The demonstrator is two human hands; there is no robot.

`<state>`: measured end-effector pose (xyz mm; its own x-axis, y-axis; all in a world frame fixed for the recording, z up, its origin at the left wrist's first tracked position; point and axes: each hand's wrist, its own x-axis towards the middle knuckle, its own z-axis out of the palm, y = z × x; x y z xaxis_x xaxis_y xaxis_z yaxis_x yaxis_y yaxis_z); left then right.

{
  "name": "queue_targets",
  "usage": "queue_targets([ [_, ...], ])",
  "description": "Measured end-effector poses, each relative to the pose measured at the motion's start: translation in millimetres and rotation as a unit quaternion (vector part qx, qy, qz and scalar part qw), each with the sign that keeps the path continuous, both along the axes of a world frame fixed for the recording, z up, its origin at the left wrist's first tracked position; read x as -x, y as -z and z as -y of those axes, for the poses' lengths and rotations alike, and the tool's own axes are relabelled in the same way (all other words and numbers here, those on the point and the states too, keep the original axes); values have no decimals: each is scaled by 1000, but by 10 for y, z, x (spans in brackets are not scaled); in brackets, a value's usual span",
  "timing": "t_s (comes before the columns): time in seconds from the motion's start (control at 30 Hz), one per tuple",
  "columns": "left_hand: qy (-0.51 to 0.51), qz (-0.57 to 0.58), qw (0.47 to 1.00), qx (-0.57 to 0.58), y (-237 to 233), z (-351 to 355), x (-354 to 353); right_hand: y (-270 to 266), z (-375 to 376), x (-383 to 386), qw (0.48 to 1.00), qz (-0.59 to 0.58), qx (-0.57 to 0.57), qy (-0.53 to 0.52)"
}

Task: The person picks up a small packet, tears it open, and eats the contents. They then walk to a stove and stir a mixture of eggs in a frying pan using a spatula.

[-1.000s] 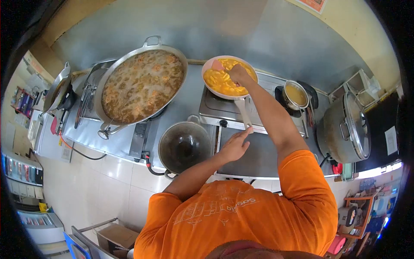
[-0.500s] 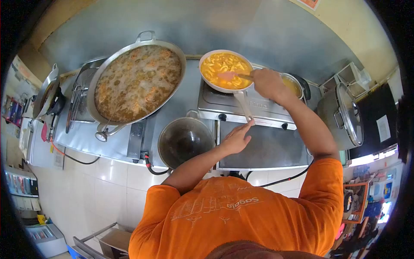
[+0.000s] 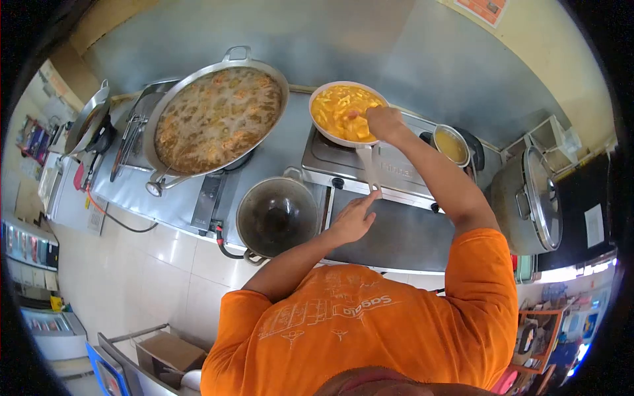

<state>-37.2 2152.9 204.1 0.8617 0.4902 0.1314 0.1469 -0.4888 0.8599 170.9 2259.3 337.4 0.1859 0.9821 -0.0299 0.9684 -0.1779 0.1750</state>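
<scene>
A light-coloured frying pan point(image 3: 364, 146) sits on the left burner of a silver gas stove point(image 3: 403, 169). Yellow-orange sauce with pale pieces point(image 3: 340, 109) fills it. My right hand point(image 3: 386, 123) is closed over the pan's right side, round a spatula whose pinkish head point(image 3: 352, 114) dips into the sauce; the grip itself is mostly hidden. My left hand point(image 3: 352, 221) touches the end of the pan's handle point(image 3: 368, 168) with its fingertips, fingers stretched out and not wrapped round it.
A large wok point(image 3: 153, 148) of bubbling oil with food stands at the left. An empty dark wok point(image 3: 277, 218) is left of my left hand. On the right are a small pot point(image 3: 452, 145) of yellowish liquid and a tall lidded pot point(image 3: 528, 204).
My right hand has moved left over the pan, and the spatula head has shifted slightly within the sauce. The whole view has tilted a little. My left hand remains at the pan's handle.
</scene>
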Motion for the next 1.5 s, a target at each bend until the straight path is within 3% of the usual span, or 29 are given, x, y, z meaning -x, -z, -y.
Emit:
queue_targets([
  [0.17,-38,-2,999,-9,-17,103,-22,15,-299,-381,998,60,4,13],
  [0.3,-70,23,997,-10,175,133,-86,-522,-132,-426,998,60,-15,-29],
  [0.5,-98,17,995,-1,45,197,-74,-1089,444,-238,994,77,21,-78],
  [0.73,-101,11,995,-17,145,192,-92,-842,738,100,983,28,100,-150],
  [0.87,-79,-7,997,-9,49,164,-68,-540,433,14,990,-22,86,-111],
  [1.17,-58,1,998,-7,10,113,-30,-277,-434,-179,995,5,101,-21],
  [1.27,-48,4,999,18,0,83,-27,-107,-609,-282,998,28,50,-34],
  [1.5,-2,3,999,37,2,-8,-2,-748,-217,-227,997,59,50,-5],
])
